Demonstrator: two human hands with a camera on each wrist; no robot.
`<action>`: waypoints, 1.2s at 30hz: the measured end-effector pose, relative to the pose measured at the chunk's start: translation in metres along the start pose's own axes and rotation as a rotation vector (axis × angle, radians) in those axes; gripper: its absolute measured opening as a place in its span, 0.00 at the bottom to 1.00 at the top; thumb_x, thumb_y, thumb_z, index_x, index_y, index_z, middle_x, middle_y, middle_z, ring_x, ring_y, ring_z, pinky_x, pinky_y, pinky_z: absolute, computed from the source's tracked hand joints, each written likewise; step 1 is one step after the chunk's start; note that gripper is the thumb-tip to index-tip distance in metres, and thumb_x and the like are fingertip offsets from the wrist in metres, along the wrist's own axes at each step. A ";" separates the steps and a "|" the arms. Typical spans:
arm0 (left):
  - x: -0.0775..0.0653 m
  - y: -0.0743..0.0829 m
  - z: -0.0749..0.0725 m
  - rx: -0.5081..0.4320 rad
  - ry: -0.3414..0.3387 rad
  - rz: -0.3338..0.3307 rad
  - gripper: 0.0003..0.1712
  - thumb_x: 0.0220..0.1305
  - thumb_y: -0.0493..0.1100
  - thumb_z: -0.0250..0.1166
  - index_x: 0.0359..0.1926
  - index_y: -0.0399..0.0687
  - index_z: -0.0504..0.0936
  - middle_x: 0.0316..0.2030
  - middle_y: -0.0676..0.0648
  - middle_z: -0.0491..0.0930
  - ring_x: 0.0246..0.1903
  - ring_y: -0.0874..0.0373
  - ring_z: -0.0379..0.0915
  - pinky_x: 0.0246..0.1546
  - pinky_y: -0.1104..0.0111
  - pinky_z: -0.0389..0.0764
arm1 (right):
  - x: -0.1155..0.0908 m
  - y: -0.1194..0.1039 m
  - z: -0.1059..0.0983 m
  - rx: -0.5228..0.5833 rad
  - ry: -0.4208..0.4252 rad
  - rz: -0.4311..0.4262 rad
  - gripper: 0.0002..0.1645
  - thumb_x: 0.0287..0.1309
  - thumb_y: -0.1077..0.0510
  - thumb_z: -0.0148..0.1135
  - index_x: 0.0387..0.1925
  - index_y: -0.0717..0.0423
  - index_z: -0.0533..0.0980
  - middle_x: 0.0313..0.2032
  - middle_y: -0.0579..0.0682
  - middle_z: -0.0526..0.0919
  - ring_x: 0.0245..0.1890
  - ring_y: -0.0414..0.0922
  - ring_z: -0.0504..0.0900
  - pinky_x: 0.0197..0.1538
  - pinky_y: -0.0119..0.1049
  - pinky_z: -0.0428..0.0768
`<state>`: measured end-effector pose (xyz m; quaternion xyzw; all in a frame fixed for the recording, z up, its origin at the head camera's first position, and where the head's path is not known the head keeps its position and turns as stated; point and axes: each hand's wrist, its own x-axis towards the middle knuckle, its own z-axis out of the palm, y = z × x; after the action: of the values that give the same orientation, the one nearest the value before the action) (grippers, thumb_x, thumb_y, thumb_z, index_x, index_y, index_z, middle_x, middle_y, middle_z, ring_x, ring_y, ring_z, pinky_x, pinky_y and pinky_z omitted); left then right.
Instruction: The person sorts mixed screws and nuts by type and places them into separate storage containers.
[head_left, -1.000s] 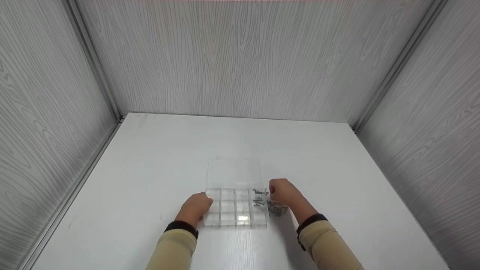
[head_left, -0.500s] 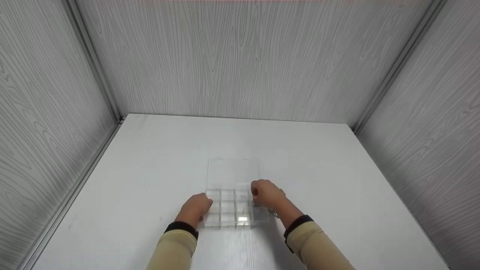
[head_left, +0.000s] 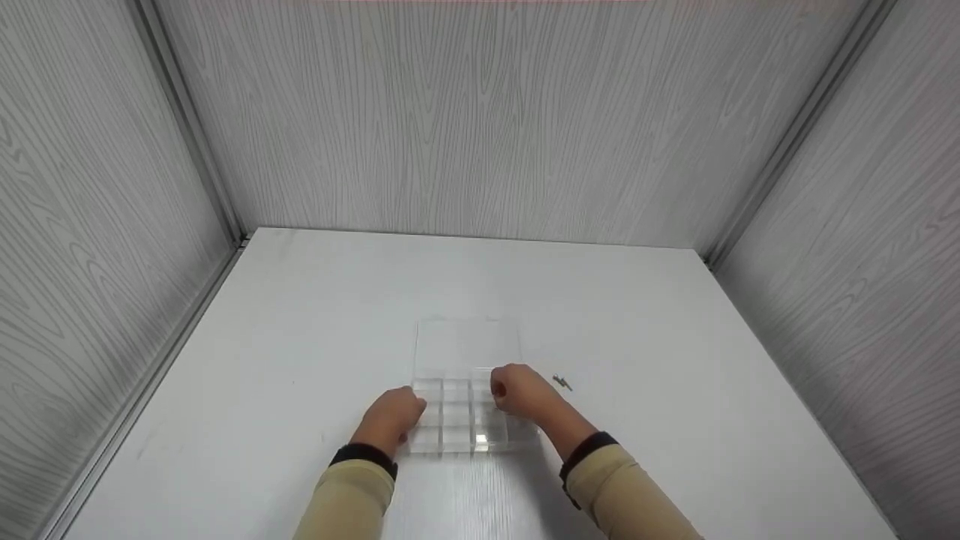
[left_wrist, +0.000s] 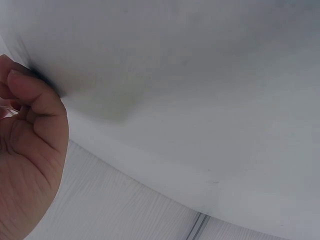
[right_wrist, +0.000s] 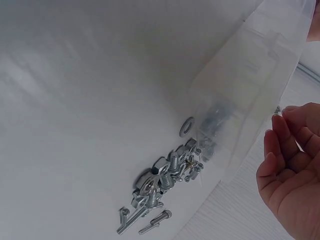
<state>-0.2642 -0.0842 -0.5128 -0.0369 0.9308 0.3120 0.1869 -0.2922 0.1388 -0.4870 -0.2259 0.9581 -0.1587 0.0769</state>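
Note:
A clear plastic compartment box (head_left: 456, 403) lies on the table with its lid (head_left: 469, 345) folded back. My left hand (head_left: 393, 415) grips the box's left edge between thumb and fingers. Over the right-hand compartments, my right hand (head_left: 521, 390) has its fingers curled. In the right wrist view, its thumb and forefinger pinch a small metal piece (right_wrist: 278, 109), too small to tell its kind. Grey metal pieces (right_wrist: 217, 117) show through the box wall. Beside the box lies a pile of bolts and nuts (right_wrist: 165, 177), covered by my right arm in the head view.
Two small screws (head_left: 562, 382) lie on the white table (head_left: 637, 322), to the right of the lid. A washer (right_wrist: 187, 127) lies close to the box wall. Pale wood-grain panels (head_left: 465, 120) enclose the table at the back and sides.
My right hand has moved left from beside the box, near the metal pile, to over its right compartments. The two screws by the lid have come into view. My left hand has stayed put.

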 end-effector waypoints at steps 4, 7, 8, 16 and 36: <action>0.002 -0.001 0.000 0.008 -0.013 -0.002 0.27 0.65 0.44 0.46 0.59 0.29 0.65 0.44 0.36 0.73 0.18 0.54 0.67 0.16 0.68 0.69 | -0.003 0.003 -0.001 0.009 0.020 -0.032 0.05 0.47 0.66 0.61 0.23 0.55 0.73 0.21 0.44 0.72 0.24 0.41 0.69 0.28 0.33 0.70; 0.003 -0.001 0.001 0.022 -0.016 0.004 0.25 0.65 0.44 0.46 0.56 0.30 0.68 0.41 0.37 0.73 0.18 0.53 0.66 0.15 0.69 0.68 | -0.006 0.006 -0.004 0.025 0.039 -0.033 0.06 0.48 0.66 0.60 0.22 0.54 0.73 0.21 0.44 0.71 0.24 0.41 0.69 0.28 0.33 0.70; 0.003 -0.001 0.001 0.024 -0.016 0.004 0.24 0.64 0.44 0.46 0.54 0.30 0.69 0.40 0.38 0.74 0.19 0.53 0.66 0.15 0.68 0.68 | -0.007 0.008 -0.005 0.033 0.041 -0.024 0.06 0.48 0.66 0.60 0.22 0.54 0.73 0.21 0.44 0.71 0.24 0.41 0.69 0.28 0.34 0.70; 0.001 0.000 -0.001 0.051 -0.009 0.008 0.26 0.65 0.44 0.46 0.57 0.28 0.66 0.48 0.35 0.72 0.27 0.49 0.70 0.20 0.66 0.70 | -0.011 0.026 -0.014 0.067 0.080 0.071 0.06 0.49 0.66 0.60 0.22 0.54 0.74 0.22 0.45 0.73 0.26 0.42 0.71 0.31 0.36 0.72; 0.003 -0.002 0.001 0.072 -0.006 0.019 0.27 0.64 0.45 0.45 0.58 0.29 0.66 0.48 0.36 0.73 0.26 0.50 0.70 0.21 0.66 0.71 | -0.018 0.087 -0.016 -0.055 0.089 0.431 0.02 0.53 0.65 0.58 0.29 0.61 0.74 0.26 0.52 0.77 0.31 0.49 0.76 0.37 0.41 0.76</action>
<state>-0.2658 -0.0846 -0.5158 -0.0203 0.9411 0.2802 0.1881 -0.3153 0.2252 -0.5000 -0.0109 0.9906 -0.1223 0.0604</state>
